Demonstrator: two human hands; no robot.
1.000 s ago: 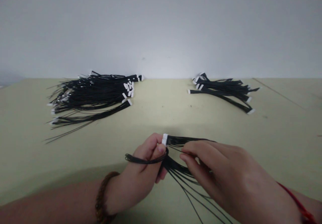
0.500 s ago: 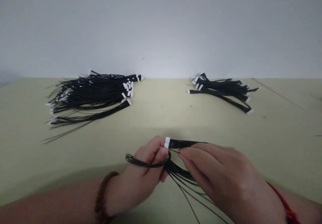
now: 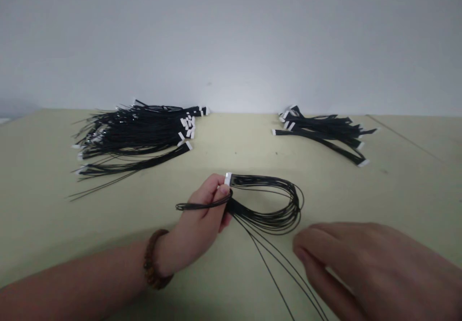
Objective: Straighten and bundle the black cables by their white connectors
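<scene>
My left hand (image 3: 204, 215) pinches a black wire harness (image 3: 274, 208) near its white connector (image 3: 227, 178). The wires curve out to the right in a loop and fold back under my fingers, with a smaller loop sticking out to the left. Loose wire ends trail toward the lower right. My right hand (image 3: 361, 263) hovers low at the right, fingers loosely extended and holding nothing, close to the trailing ends.
A large pile of straight black harnesses (image 3: 137, 135) with white connectors lies at the back left of the pale green table (image 3: 231, 152). A smaller pile of folded harnesses (image 3: 325, 135) lies at the back right. A plain white wall stands behind.
My right hand let go of the wires and drew back toward the lower right. My left hand moved slightly up and away with the looped harness, and the loop is now uncovered.
</scene>
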